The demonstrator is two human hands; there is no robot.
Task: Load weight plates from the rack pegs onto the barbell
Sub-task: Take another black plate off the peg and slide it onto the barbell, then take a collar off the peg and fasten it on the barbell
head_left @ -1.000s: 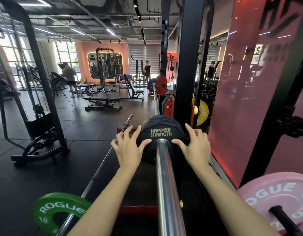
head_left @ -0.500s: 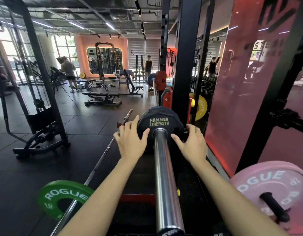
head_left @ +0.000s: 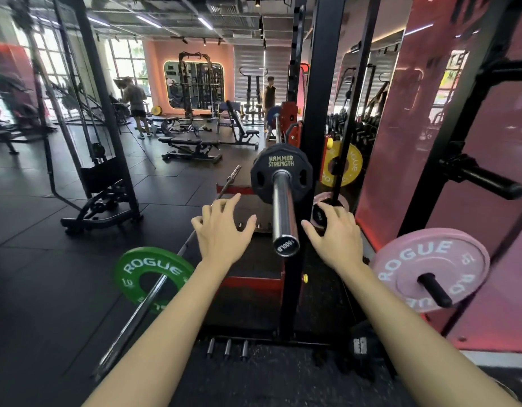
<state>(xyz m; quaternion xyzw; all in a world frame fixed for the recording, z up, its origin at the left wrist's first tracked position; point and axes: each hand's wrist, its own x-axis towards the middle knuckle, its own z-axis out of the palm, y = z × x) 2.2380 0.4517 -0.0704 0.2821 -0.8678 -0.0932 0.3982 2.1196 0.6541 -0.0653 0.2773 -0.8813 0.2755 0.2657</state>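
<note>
A black Hammer Strength plate (head_left: 265,174) sits far up the chrome barbell sleeve (head_left: 283,212), whose end cap faces me. My left hand (head_left: 221,233) hovers left of the sleeve, fingers spread and holding nothing. Right of the sleeve, my right hand (head_left: 334,236) is also free, fingers loosely bent. Both hands are nearer to me than the plate and do not touch it. A pink Rogue plate (head_left: 406,259) hangs on a rack peg (head_left: 434,290) at the right. An empty peg (head_left: 485,182) juts out above it.
A second barbell (head_left: 136,318) lies on the floor at the left with a green Rogue plate (head_left: 130,274) on it. The black rack upright (head_left: 321,83) stands behind the sleeve. A yellow plate (head_left: 352,164) and a small pink plate (head_left: 327,198) hang lower. Two people stand far back.
Both hands have let go of the black plate and drawn back toward me along the sleeve. The plate now stays far up the sleeve.
</note>
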